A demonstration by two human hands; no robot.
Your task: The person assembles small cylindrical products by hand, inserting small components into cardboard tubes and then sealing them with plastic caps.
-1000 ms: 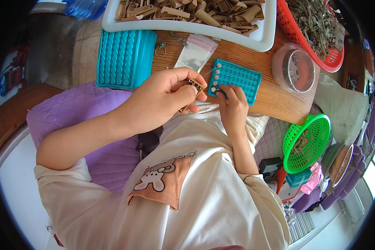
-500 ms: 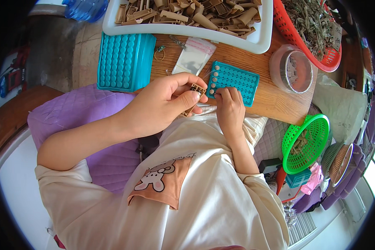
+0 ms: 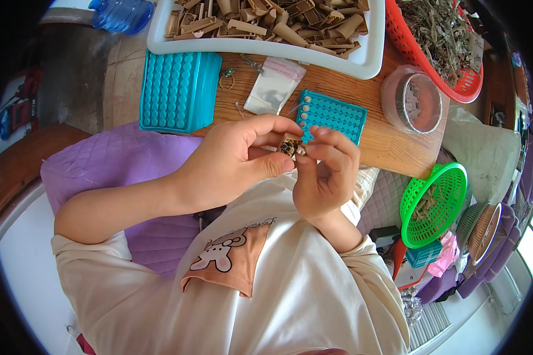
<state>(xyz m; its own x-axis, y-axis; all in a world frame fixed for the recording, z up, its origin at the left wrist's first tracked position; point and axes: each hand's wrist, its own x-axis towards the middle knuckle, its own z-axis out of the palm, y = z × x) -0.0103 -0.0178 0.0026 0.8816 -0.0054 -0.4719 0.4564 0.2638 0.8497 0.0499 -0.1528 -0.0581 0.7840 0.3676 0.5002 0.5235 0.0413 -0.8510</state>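
A small brown casing point(image 3: 289, 145) is sitting at the near edge of the wooden table point(image 3: 397, 145), its dark inner parts showing. The left hand point(image 3: 237, 154) is pinching it, the grip drawn in around its sides. The right hand point(image 3: 328, 171) is holding a small pale piece point(image 3: 301, 151) between thumb and fingertip, its grip nearly closed, right against the casing's end. Just beyond, a teal tray point(image 3: 336, 112) is lying by the near edge, silvery discs point(image 3: 305, 108) lining its left side. A clear packet point(image 3: 275, 86) is resting farther in. A stack of teal trays point(image 3: 175, 89) is standing at the left edge, a clear tub point(image 3: 394, 103) near the right edge. A white bin point(image 3: 266, 48) is occupying the far edge, holding brown pieces point(image 3: 290, 29).
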